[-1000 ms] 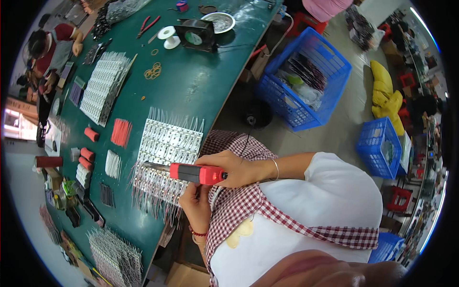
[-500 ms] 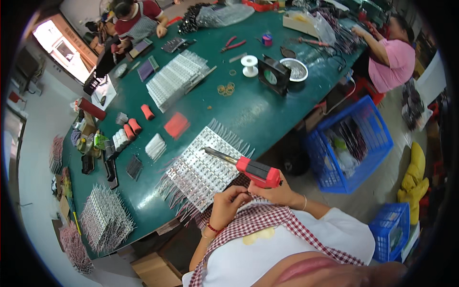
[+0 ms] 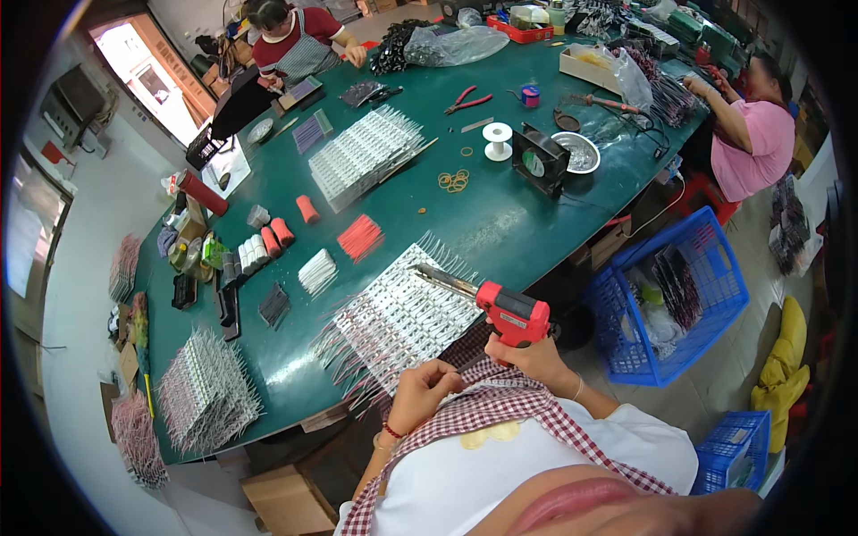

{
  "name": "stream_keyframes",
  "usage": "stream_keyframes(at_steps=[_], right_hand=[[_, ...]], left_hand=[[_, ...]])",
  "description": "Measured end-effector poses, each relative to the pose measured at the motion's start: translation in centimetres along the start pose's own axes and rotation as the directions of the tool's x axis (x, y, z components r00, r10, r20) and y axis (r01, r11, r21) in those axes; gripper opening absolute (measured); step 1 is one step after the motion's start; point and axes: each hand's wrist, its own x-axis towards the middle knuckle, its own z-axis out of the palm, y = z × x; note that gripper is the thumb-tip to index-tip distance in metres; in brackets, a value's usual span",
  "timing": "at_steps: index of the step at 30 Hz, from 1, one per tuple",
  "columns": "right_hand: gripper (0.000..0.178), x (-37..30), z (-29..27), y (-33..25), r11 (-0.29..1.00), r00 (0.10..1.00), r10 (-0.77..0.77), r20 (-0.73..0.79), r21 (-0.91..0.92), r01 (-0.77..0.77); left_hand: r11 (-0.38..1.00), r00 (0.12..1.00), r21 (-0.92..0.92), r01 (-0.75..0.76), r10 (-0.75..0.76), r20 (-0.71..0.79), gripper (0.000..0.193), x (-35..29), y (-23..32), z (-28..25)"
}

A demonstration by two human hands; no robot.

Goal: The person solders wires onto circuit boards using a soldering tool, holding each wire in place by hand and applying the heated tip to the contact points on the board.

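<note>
In front of me a white panel of small boards (image 3: 402,313), with rows of thin wires fringing its far and near edges, lies at the table's front edge. My right hand (image 3: 534,359) grips a red and black pistol-shaped soldering gun (image 3: 514,313). Its long metal barrel reaches left over the panel, the tip above the far part. Whether the tip touches is unclear. Beside the panel's near corner, my left hand (image 3: 426,390) is closed in a pinch close to the checked apron (image 3: 500,393); what its fingers hold cannot be made out.
On the green table (image 3: 384,210) are red wires (image 3: 360,237), white wires (image 3: 317,272), a stack of white panels (image 3: 366,156), a white spool (image 3: 497,141) and a black fan (image 3: 539,161). Blue crates (image 3: 666,299) stand at right. Two people sit across the table and at right.
The whole view has shifted, so the table's things appear farther right. The soldering gun's tip is a little nearer the panel's far edge. My hands are slightly farther apart.
</note>
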Motion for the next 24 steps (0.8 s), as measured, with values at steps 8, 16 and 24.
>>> stream_keyframes(at_steps=[8, 16, 24], right_hand=[[0.006, -0.3, 2.1, -0.5, 0.994, 0.995, -0.085, -0.055, 0.060, 0.088], [0.007, -0.2, 3.4, -0.2, 0.979, 0.985, -0.152, 0.081, -0.124, 0.161], [0.009, 1.0, 3.8, 0.8, 0.998, 0.999, -0.047, 0.023, -0.047, 0.048]], left_hand=[[0.743, 0.823, 0.622, -0.246, 0.500, -0.271, 0.016, -2.3, 5.2, -2.7], [0.752, 0.853, 0.488, -0.442, 0.521, -0.030, 0.012, 0.3, 4.8, -0.4], [0.865, 0.927, 0.374, -0.334, 0.374, -0.037, 0.013, 1.6, 3.5, -1.4]])
